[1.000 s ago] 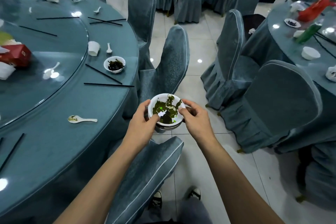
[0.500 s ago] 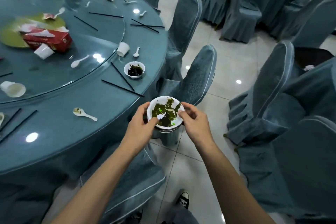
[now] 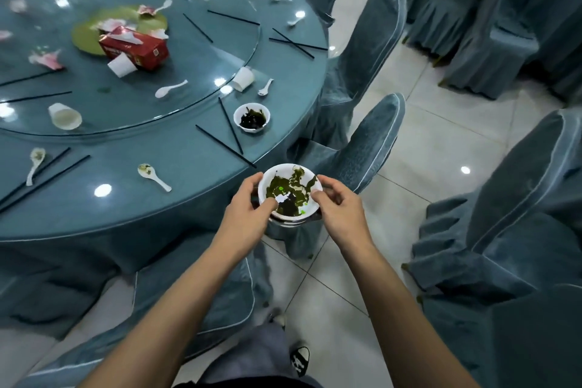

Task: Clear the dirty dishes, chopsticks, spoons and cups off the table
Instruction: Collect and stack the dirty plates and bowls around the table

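I hold a stack of white bowls (image 3: 291,181) with green leftovers in the top one, just off the edge of the round table (image 3: 176,198). My left hand (image 3: 248,211) grips the stack's left rim and my right hand (image 3: 338,211) grips its right rim. On the table stand another dirty bowl (image 3: 252,118), white spoons (image 3: 154,176) (image 3: 171,88) (image 3: 266,87), black chopsticks (image 3: 226,146) (image 3: 294,42), and tipped paper cups (image 3: 64,116) (image 3: 243,79).
A red tissue box (image 3: 134,47) and crumpled napkins lie on the glass turntable (image 3: 201,63). Covered chairs (image 3: 368,132) (image 3: 510,198) ring the table and crowd the tiled aisle (image 3: 422,151). A chair (image 3: 201,302) stands under my arms.
My view has swung left toward the table, bringing more of it into sight. Both hands keep the same hold on the bowl stack, which now sits nearer the table's edge.
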Demonstrator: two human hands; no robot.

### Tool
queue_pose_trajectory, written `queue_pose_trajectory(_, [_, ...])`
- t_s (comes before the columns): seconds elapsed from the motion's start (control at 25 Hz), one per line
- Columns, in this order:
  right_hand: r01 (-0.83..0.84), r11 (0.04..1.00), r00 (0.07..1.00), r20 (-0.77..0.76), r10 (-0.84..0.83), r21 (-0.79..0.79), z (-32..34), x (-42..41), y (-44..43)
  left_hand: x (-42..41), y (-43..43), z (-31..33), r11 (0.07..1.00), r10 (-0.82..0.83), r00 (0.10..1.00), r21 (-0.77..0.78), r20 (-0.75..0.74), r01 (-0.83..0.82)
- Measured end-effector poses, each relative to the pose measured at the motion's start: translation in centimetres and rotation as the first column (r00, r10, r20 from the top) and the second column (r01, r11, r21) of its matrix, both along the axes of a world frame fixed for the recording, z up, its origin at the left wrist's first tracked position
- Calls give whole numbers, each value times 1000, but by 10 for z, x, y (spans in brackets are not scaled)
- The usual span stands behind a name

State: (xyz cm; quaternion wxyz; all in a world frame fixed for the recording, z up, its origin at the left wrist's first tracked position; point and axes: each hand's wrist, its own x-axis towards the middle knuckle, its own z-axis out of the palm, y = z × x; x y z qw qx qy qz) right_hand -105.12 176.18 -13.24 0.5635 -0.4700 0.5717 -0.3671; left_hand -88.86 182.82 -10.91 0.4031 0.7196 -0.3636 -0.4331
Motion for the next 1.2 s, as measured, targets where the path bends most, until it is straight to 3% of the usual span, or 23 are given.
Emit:
queue_pose_trajectory(0.48, [-150, 989, 987, -54, 150, 7, 0, 12, -111, 0, -90, -7, 988, 155, 983, 6, -103, -155])
queue_pose_trajectory(1.2, [-436, 899, 897, -53, 438, 44, -9, 77, -249, 37, -191, -20, 903, 428, 903, 30, -39, -428])
